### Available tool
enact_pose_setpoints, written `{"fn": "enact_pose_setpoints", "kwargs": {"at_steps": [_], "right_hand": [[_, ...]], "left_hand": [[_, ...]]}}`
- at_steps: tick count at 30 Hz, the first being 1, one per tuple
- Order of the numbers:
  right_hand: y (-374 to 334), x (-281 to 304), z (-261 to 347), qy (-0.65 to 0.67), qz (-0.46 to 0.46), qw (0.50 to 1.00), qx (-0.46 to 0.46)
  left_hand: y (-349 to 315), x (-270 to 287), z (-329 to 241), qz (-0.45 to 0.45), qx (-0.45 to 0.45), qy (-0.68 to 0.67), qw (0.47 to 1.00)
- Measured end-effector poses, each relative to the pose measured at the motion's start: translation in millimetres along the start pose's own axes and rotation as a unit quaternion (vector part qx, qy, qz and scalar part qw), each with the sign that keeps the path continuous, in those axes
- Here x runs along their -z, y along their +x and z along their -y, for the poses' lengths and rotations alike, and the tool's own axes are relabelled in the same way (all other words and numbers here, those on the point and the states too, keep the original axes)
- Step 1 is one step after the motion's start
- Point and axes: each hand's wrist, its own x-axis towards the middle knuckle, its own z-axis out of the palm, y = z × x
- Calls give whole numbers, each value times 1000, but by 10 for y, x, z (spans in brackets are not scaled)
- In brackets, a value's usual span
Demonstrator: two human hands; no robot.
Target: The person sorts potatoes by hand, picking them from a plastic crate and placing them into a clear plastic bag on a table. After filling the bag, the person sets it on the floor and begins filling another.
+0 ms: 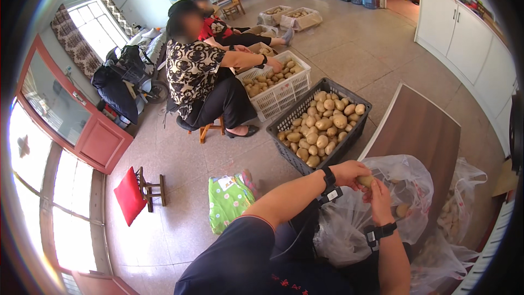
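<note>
Both my hands meet over an opened clear plastic bag (344, 232), holding one potato (365, 181) between them. My left hand (349, 173) has its fingers closed around the potato's far side. From the right, my right hand (380, 199) pinches the same potato with bent fingers. Inside the bag, below the hands, another potato (403, 210) shows through the plastic. Beyond my left forearm stands a dark grey plastic crate (281, 145) heaped with loose potatoes (326, 123). Black bands with small boxes sit on both my wrists.
A brown board (420, 131) lies right of the crate. Filled clear bags (450, 216) rest at the far right. A person (188, 71) on a stool works at a white crate (281, 98) of potatoes; another person sits beyond. A green flowered cloth (229, 199) and red-seated stool (131, 195) are left.
</note>
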Motion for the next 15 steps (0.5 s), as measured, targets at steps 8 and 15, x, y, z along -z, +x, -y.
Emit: {"fn": "enact_pose_setpoints", "kwargs": {"at_steps": [8,15], "right_hand": [[116,878,-711,-363,-210,893,166],[-95,1139,-565,-632,-318,704,63]], "left_hand": [[44,427,85,-131,-77,-63,986],[-41,869,138,-284,-105,-192,934]]}}
